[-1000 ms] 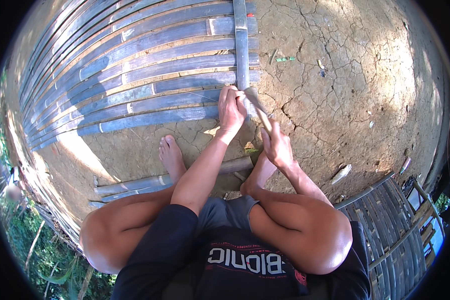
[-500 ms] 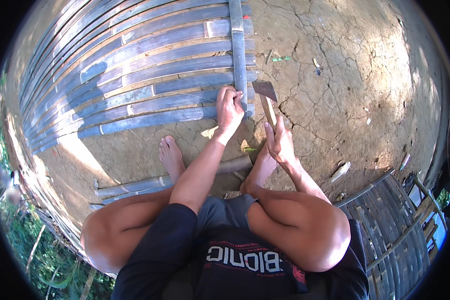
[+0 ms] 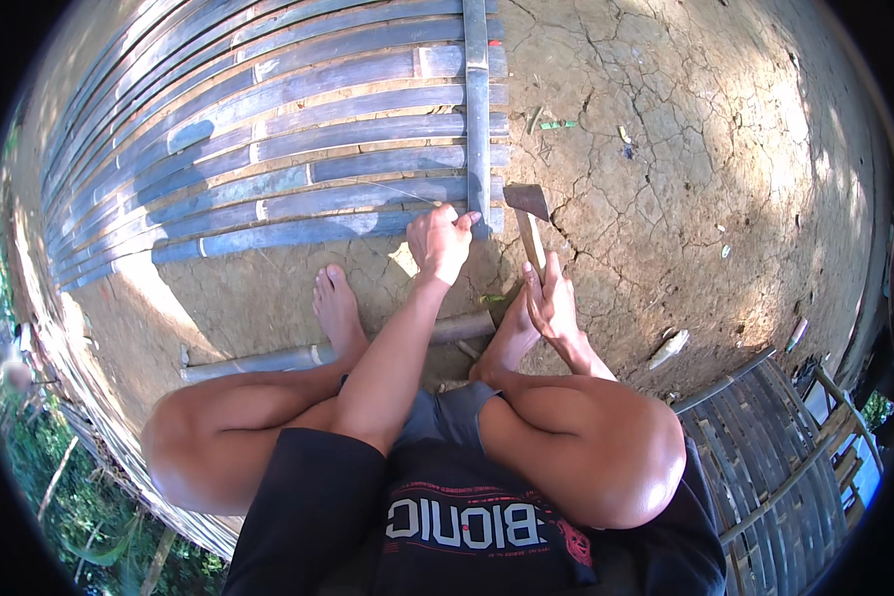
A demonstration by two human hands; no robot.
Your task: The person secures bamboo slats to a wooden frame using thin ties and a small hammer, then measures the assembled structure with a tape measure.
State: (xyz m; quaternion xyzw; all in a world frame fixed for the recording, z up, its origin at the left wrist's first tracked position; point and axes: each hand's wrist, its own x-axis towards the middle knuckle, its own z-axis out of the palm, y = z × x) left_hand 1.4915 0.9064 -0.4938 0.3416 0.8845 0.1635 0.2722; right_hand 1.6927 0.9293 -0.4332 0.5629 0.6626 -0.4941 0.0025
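"How far do we judge the work to be?"

"The bamboo crosspiece (image 3: 478, 109) already lies across the right ends of the slats (image 3: 358, 164), so its placing looks done to us. Whether it is fixed to them, we cannot tell, so the amount which is left remains uncertain."

"And our hands?"

"Our left hand (image 3: 440, 241) is curled narrow at the near end of the crosspiece; if some small thing is inside, we cannot see it. Our right hand (image 3: 554, 303) holds the hatchet (image 3: 526, 202) by its handle, with the blade apart from the bamboo, just to the right."

"Where do we have room?"

"The slats end just beyond the crosspiece. To the right there is wide, cracked ground (image 3: 666, 179). Nearer to us, the room is tighter: our right foot (image 3: 505, 340) is just beside the right hand."
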